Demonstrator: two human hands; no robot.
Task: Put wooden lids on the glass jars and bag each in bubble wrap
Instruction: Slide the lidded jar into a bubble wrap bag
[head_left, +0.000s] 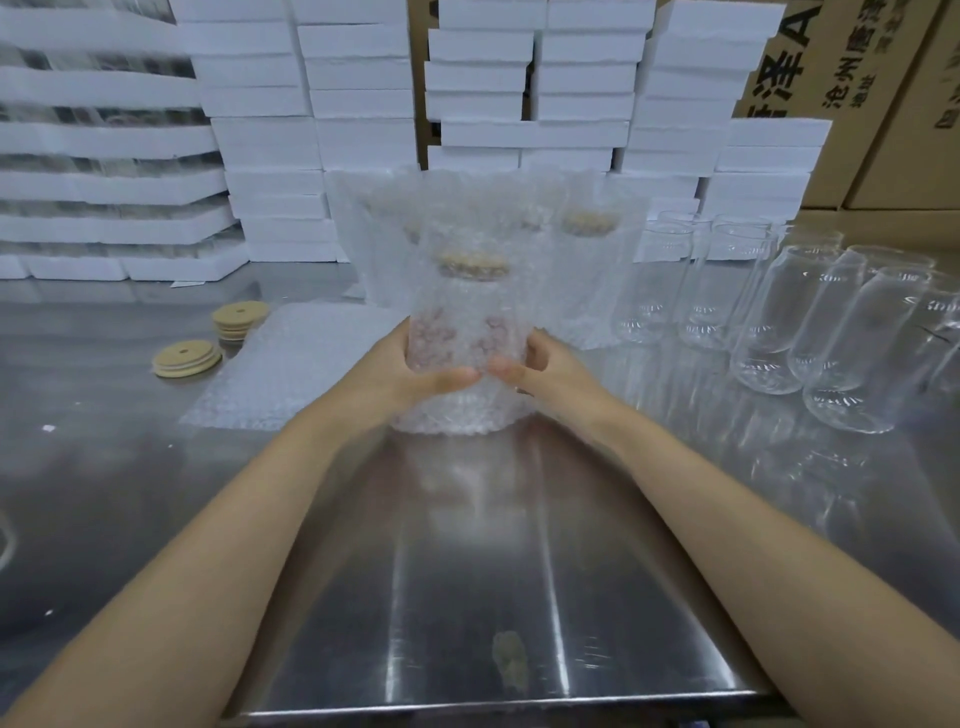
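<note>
Bubble-wrap plastic, cloudy and dimpled, fills the middle of the view. A bubble-wrap bag (470, 234) is held upright over a stainless-steel table (467, 571). A glass jar (467, 322) sits inside it, and a wooden lid (472, 265) is seen through the wrap at the jar's top. The bag's lower end appears to touch the table, though this cannot be told for certain.

The left hand (415, 371) and the right hand (545, 371) are wrapped round the lower part of the bagged jar from either side. The thumbs almost meet on the near face, and fingers show faintly through the wrap on the far face. Both hands are thus grasping the bag with the jar within.

Just behind, more bagged jars (587, 249) are stood together. To the right, bare jars (810, 332) without lids are grouped on the table. To the left, two stacks of lids (188, 358) are laid beside flat bags (291, 364). White foam boxes (270, 135) and cardboard cartons (857, 78) are piled along the back.

The jar is judged to be stiff, fairly heavy and breakable, while the wrap is soft and likely to slide over smooth glass. A hold low on the body, with both palms closed round it as shown, is judged safest. The loose bag top above the lid should not be trusted to carry the weight, and the lid may only be seated, not fixed.
</note>
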